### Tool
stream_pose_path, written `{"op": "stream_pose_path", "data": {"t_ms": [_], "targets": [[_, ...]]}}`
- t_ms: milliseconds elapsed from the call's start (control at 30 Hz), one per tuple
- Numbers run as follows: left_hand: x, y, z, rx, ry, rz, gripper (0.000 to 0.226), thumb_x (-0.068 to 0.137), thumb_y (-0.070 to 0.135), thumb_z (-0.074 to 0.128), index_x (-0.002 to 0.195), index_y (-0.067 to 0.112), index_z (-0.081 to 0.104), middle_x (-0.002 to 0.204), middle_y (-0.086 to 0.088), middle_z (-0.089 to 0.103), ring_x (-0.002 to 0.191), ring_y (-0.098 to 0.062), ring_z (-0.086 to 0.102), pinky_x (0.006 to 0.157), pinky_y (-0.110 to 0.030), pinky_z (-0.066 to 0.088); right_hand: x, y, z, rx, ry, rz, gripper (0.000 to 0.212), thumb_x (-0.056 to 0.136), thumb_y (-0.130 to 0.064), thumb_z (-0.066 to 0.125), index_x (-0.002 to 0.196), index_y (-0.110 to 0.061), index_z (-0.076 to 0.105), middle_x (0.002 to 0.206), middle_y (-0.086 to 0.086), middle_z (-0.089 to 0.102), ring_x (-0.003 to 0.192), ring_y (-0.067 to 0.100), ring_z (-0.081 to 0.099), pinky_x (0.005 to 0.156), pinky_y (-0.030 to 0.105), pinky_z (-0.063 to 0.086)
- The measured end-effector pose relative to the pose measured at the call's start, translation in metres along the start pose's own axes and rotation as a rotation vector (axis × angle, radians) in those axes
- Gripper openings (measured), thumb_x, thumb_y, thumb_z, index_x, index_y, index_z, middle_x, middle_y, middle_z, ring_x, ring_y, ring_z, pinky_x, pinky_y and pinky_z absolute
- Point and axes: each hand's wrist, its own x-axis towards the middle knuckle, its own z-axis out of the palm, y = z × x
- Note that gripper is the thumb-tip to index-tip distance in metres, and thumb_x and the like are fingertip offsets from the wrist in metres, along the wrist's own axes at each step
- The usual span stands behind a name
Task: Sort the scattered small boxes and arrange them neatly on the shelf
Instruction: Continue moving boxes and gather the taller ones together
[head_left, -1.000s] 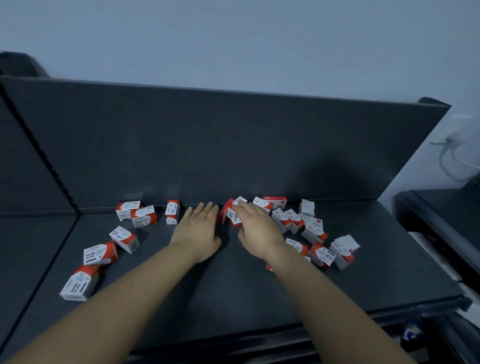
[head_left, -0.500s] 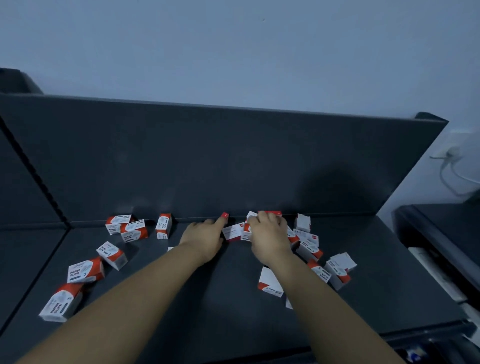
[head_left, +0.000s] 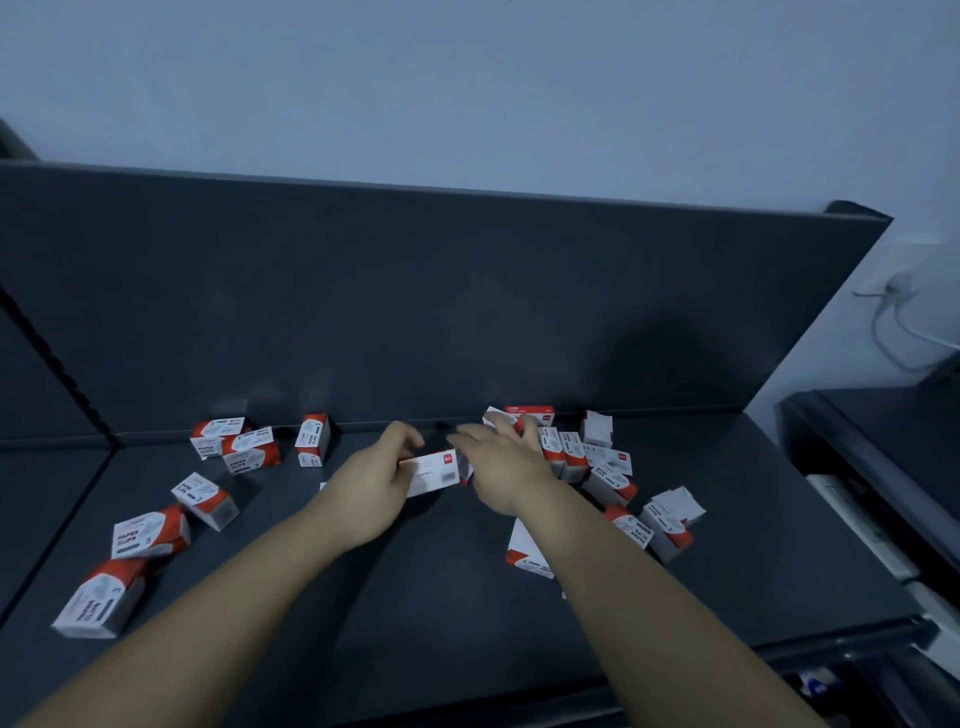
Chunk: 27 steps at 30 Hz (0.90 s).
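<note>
Several small red-and-white paper-clip boxes lie scattered on a dark grey shelf (head_left: 467, 613). My left hand (head_left: 376, 473) pinches one white box (head_left: 434, 472) at mid shelf, lifted a little. My right hand (head_left: 498, 462) reaches over the pile of boxes (head_left: 587, 457) at the back right, fingers spread and blurred, touching the boxes beneath; whether it grips one is unclear. Loose boxes lie at the left: one at the front (head_left: 98, 597), one behind it (head_left: 150, 532), another further back (head_left: 205, 500). An upright box (head_left: 312, 439) stands by the back panel.
The shelf's dark back panel (head_left: 415, 312) rises behind the boxes. A box (head_left: 527, 553) lies under my right forearm. At the right, another dark shelf (head_left: 883, 452) and a wall socket with a cable (head_left: 898, 291).
My left hand has taken a white box from the pile and lifted it toward the middle. My right hand stays over the pile, shifted slightly. The view has tilted a little.
</note>
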Motion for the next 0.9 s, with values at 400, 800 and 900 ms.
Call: {"op": "stream_pose_path", "data": {"t_ms": [400,800,900], "targets": [[-0.048,-0.025,0.012,-0.007,-0.149,-0.079,0.024,0.101,0.018,0.043,0.124,0.025,0.044,0.118,0.004,0.06,0.101,-0.013,0.059,0.088,-0.027,0.048,-0.021,-0.006,-0.013,0.443,0.174,-0.084,0.046,0.091,-0.028,0.066,0.135,-0.021,0.053,0.125,-0.006,0.047,0.113,0.013,0.051,0.098,0.031,0.043],[-0.066,-0.055,0.016,-0.156,-0.118,0.027,0.065,0.083,0.01,0.067,0.136,0.031,0.036,0.126,0.019,0.052,0.114,0.006,0.053,0.097,-0.011,0.039,-0.066,-0.056,0.032,0.682,0.189,-0.045,0.043,0.085,-0.022,0.072,0.127,-0.021,0.061,0.117,-0.01,0.052,0.105,0.004,0.055,0.092,0.022,0.047],[-0.07,-0.06,0.02,-0.212,-0.058,0.047,0.06,0.084,0.01,0.069,0.13,0.035,0.04,0.121,0.027,0.054,0.11,0.014,0.054,0.094,-0.007,0.04,-0.063,-0.063,0.035,0.715,0.194,-0.047,0.043,0.086,-0.017,0.071,0.128,-0.017,0.061,0.12,-0.009,0.052,0.107,0.004,0.054,0.092,0.015,0.044]]}}
